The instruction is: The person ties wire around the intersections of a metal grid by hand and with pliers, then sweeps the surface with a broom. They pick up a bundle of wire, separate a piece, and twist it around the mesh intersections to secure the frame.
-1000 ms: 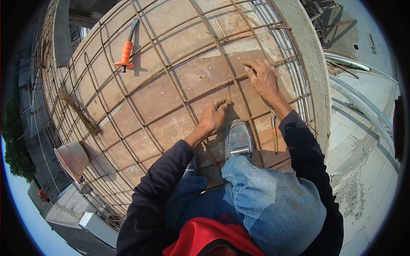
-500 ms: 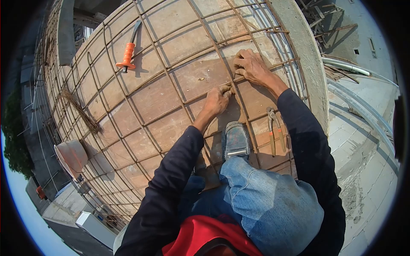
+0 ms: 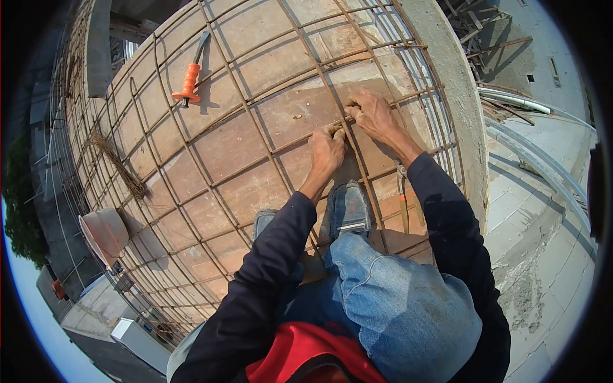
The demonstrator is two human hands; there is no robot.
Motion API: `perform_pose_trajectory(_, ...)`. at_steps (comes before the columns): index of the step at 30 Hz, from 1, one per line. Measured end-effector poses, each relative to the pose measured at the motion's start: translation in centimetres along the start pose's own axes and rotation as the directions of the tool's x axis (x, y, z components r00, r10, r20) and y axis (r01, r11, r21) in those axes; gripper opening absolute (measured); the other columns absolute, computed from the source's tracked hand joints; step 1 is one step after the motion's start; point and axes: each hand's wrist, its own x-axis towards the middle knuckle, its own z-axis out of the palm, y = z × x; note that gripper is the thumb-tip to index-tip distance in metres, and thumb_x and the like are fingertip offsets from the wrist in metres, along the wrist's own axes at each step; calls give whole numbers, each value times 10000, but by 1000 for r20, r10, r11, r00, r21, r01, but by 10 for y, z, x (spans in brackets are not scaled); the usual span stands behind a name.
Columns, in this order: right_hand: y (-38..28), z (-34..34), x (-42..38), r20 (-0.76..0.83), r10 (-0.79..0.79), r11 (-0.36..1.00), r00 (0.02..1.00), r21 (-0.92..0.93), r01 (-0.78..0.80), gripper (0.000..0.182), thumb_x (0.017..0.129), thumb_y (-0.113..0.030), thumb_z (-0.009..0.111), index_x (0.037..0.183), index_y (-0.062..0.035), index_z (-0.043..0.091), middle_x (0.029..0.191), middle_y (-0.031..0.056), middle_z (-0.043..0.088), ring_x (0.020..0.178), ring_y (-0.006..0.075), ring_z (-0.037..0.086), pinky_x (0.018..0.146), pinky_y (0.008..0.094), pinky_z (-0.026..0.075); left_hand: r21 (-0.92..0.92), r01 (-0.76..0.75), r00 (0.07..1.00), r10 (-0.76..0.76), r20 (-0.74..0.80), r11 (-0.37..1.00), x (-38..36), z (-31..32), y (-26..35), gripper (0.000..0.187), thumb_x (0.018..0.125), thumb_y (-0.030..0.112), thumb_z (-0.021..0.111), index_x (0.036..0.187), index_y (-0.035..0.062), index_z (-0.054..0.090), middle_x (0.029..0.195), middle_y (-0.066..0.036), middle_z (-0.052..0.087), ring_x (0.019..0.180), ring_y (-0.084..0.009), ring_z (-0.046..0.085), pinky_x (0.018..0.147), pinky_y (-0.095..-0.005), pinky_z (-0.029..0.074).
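A grid of thin steel bars (image 3: 244, 102) lies over reddish-brown boards. My left hand (image 3: 328, 150) is closed at a bar crossing near the middle, its fingertips pinched against the steel; what they hold is too small to make out. Just right of that crossing, my right hand (image 3: 372, 115) has its fingers curled together, and anything in them is hidden. Pincers (image 3: 403, 201) with orange-red handles lie below my right hand, partly covered by my sleeve. My shoe (image 3: 349, 207) stands just below my left hand.
An orange-handled chisel (image 3: 190, 83) lies at the upper left. A bundle of thin wire (image 3: 118, 166) rests on the bars at the left, above a dirty bucket (image 3: 105, 236). A concrete edge (image 3: 463, 108) runs along the right, with pipes (image 3: 543, 159) beyond it.
My right hand has moved slightly down, and its fingers are drawn closer to the crossing. My right forearm now covers part of the pincers. A second shoe has come into view beside my left forearm.
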Motion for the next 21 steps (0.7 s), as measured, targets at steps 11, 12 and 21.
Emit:
perform_pose_trajectory(11, -8, 48, -56, -454, -276, 959, 847, -67, 276, 125, 775, -63, 597, 875, 0, 638, 784, 142, 552, 735, 309, 554, 639, 404, 436, 568, -532, 844, 446, 297, 628, 3, -50, 35, 208, 782, 133, 585, 814, -58, 661, 709, -250, 632, 660, -361, 652, 609, -421, 506)
perform_pose_trajectory(12, -6, 51, -59, -451, -282, 957, 847, -68, 282, 125, 775, -63, 597, 875, 0, 638, 784, 142, 552, 735, 309, 554, 639, 404, 436, 621, -648, 733, 583, 351, 441, 7, -53, 42, 186, 773, 123, 586, 756, -52, 647, 690, -231, 628, 652, -365, 644, 589, -431, 498)
perform_pose_trajectory(21, 5, 43, -36, 22, -529, 848, 849, -18, 529, 423, 863, -212, 530, 1253, -52, 492, 1364, 159, 450, 1292, 319, 386, 1084, 427, 305, 622, -747, 511, 396, 763, -235, 47, 55, 129, 188, 764, 266, 612, 712, 104, 693, 716, -67, 653, 695, -228, 646, 549, -372, 462)
